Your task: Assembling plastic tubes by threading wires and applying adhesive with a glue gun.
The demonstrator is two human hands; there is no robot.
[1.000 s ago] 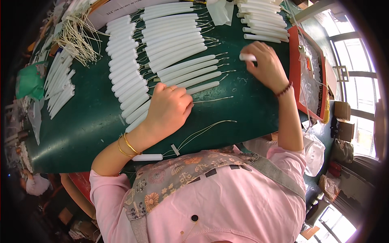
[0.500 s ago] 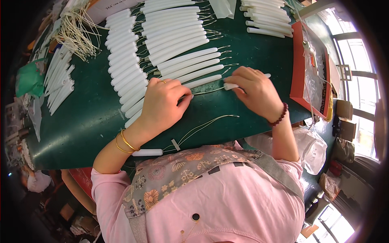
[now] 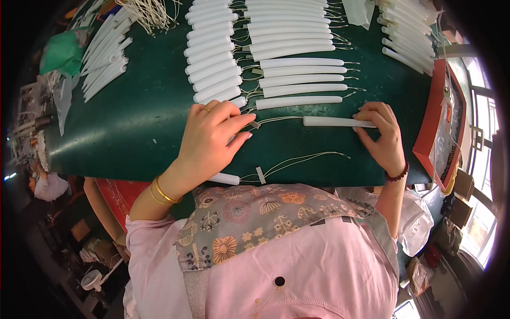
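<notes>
A slim white candle-shaped tube [image 3: 326, 122] lies crosswise on the green table, with thin pale wires running from its left end. My right hand [image 3: 383, 134] grips its right end, fingers above and thumb below. By those wires is my left hand [image 3: 212, 130], its thumb and forefinger apart beside a small grey tag [image 3: 255, 125]; its other fingers are partly hidden. Closer to me lies another white tube [image 3: 225, 178], partly covered by my left forearm. Its looped wires [image 3: 305, 158] pass a second light tag [image 3: 261, 175] and stretch right.
Beyond my hands, two columns of similar white tubes [image 3: 297, 62] [image 3: 213, 56] lie joined by wires. More tubes lie at far left [image 3: 106, 64] and far right [image 3: 406, 34]. A pale wire bundle [image 3: 150, 15] is at the back. An orange-red box [image 3: 429, 125] stands at the right edge.
My right hand has moved right along the tube, which now lies in line with the rows. My left thumb and forefinger have parted near the wires. The whole view has shifted.
</notes>
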